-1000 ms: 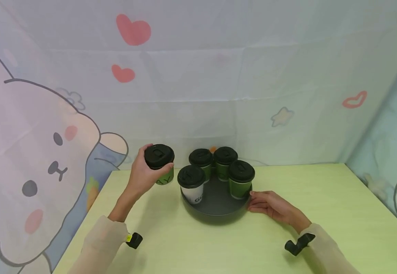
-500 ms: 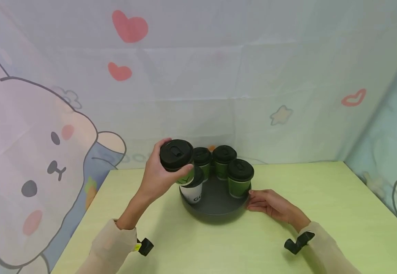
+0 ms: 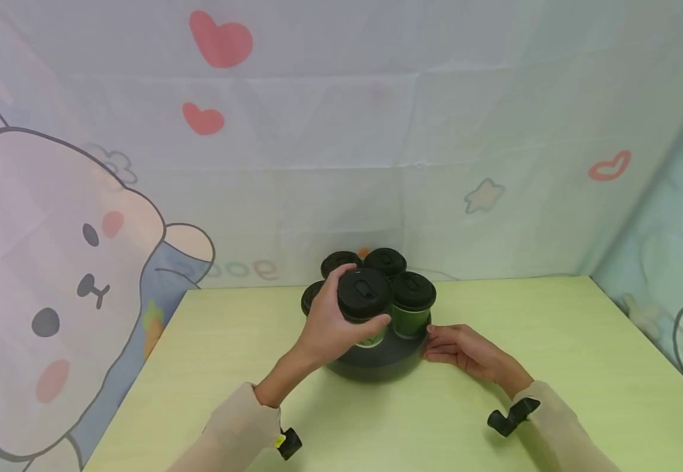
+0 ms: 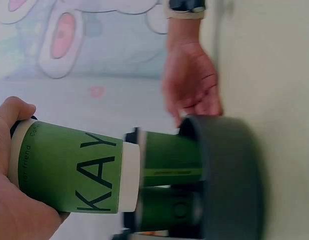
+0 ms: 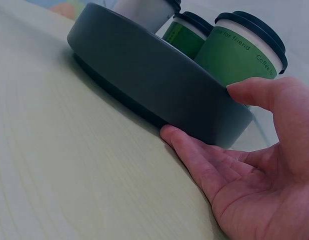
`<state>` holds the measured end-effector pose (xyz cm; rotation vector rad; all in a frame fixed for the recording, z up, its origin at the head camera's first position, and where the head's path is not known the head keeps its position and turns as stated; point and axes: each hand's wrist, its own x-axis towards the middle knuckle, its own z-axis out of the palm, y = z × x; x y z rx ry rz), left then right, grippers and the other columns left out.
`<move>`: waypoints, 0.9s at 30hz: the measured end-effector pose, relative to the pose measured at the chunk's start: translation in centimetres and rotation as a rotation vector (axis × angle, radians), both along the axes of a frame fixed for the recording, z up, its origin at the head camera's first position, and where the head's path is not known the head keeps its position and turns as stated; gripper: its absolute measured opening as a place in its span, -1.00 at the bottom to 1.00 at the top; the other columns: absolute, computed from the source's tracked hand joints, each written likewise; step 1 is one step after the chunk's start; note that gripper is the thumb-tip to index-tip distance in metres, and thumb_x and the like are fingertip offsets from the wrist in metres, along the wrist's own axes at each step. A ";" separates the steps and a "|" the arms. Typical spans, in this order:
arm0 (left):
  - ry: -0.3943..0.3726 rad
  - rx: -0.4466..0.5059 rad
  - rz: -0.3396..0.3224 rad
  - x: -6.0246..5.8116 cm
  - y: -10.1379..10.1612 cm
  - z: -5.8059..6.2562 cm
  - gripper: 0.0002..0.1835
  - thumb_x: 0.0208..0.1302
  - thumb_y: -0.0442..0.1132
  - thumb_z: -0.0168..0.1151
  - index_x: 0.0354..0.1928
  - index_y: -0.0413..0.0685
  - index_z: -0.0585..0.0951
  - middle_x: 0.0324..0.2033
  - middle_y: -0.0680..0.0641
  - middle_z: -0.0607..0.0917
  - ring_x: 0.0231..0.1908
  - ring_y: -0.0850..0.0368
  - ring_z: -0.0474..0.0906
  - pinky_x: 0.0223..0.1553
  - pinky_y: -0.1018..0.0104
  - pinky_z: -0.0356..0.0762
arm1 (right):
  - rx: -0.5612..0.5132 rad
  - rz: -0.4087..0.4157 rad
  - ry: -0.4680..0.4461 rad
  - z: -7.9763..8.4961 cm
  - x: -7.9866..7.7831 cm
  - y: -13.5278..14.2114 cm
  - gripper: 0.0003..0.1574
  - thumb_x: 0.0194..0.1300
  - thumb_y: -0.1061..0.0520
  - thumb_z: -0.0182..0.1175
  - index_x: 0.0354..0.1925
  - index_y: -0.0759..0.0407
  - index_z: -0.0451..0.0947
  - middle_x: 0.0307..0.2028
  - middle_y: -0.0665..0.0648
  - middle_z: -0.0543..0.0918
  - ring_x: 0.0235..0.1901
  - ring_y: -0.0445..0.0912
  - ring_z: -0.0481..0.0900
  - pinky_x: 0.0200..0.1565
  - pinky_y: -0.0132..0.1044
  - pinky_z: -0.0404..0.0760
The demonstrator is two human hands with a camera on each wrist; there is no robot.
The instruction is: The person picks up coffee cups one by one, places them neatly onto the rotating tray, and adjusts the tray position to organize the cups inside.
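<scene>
In the head view my left hand (image 3: 332, 328) grips a green paper coffee cup (image 3: 370, 331) with a black lid, held upright over the dark grey round tray (image 3: 371, 364). Dark letters mark the sleeve of this cup (image 4: 77, 170) in the left wrist view, where its white base is apart from the tray. My right hand (image 3: 468, 354) holds the tray's right edge, thumb at the rim (image 5: 234, 97) and fingers low against its underside. Standing in the tray are several lidded cups, including a green cup (image 3: 412, 308) at the right. The left cup's lid (image 3: 311, 298) is partly hidden behind my left hand.
The tray stands on a pale yellow-green table (image 3: 200, 380) near its back edge. A printed cloth (image 3: 330, 124) with hearts and a cartoon animal hangs behind. Each sleeve carries a small black wrist device (image 3: 512, 417).
My left hand has carried the green cup rightward, from left of the tray to above its front part. My right hand stays at the tray's edge.
</scene>
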<state>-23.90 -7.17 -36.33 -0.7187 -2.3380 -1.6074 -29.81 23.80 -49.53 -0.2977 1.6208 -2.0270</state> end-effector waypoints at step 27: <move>-0.022 -0.114 0.108 -1.0 3.0 -7.8 0.04 0.12 0.08 0.58 0.50 -0.20 0.23 0.37 -0.22 0.41 0.36 -0.17 0.37 0.36 -0.16 0.39 | 0.002 0.000 -0.005 0.1 0.1 0.1 -0.68 0.62 0.13 0.09 -0.08 0.38 0.64 -0.14 0.28 0.74 -0.06 0.02 0.76 0.14 -0.13 0.67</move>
